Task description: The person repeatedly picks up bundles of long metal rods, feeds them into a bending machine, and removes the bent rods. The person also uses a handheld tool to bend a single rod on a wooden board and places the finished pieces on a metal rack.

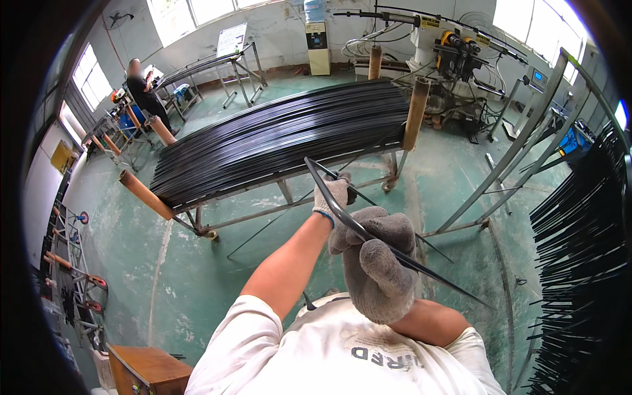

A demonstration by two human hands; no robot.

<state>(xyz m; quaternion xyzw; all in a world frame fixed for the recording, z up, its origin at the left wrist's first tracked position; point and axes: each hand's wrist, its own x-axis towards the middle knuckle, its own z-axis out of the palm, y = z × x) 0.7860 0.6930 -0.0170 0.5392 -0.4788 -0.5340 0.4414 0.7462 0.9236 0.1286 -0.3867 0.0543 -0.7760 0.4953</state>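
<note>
A thin black rod (pixel 332 203), bent back sharply at its far end, stretches in front of my chest. Its two legs run down toward the lower right. My left hand (pixel 332 197), in a pale knitted glove, is closed around the farther leg near the bend; its fingertips are partly hidden. Closer to me, my right hand (pixel 380 280) wears a thick grey glove, its fingers wrapped over the nearer leg. Beyond both hands, a long bundle of straight black rods (pixel 283 125) lies on a wheeled metal rack (pixel 289 191).
Brown posts (pixel 416 113) rise at the rack's corners. On the right, many black rods (pixel 579 243) hang by a metal frame (pixel 520 158). A machine (pixel 461 56) stands at the back right. Another person (pixel 146 95) is far left. A wooden cabinet (pixel 150 368) sits lower left.
</note>
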